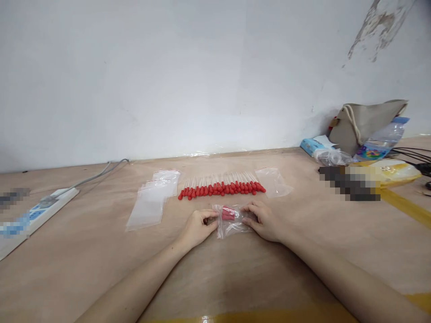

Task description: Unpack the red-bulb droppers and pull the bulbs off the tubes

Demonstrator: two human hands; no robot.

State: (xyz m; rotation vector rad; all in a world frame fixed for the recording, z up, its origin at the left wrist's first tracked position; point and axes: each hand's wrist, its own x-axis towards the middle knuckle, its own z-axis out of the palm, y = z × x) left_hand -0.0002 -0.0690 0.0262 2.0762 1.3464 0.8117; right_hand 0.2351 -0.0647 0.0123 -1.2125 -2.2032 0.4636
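A small clear zip bag [235, 228] lies just in front of me with red rubber bulbs [228, 213] inside it. My left hand [201, 226] pinches the bag's left edge between thumb and fingers. At the right end, my right hand [263, 220] grips the same bag, thumb below and fingers above. Behind it stretches a row of droppers [222, 187], their red bulbs toward me and their clear, tapered tubes pointing to the wall. Whether tubes are attached to the bulbs in the bag is hard to see.
Flat zip bags [148, 204] overlap left of the droppers, and another clear bag [274, 181] lies to their right. A power strip [50, 202] with a grey cable sits far left. At right are a grey bag [367, 125], a blue packet [313, 146] and a yellow-white package [390, 172].
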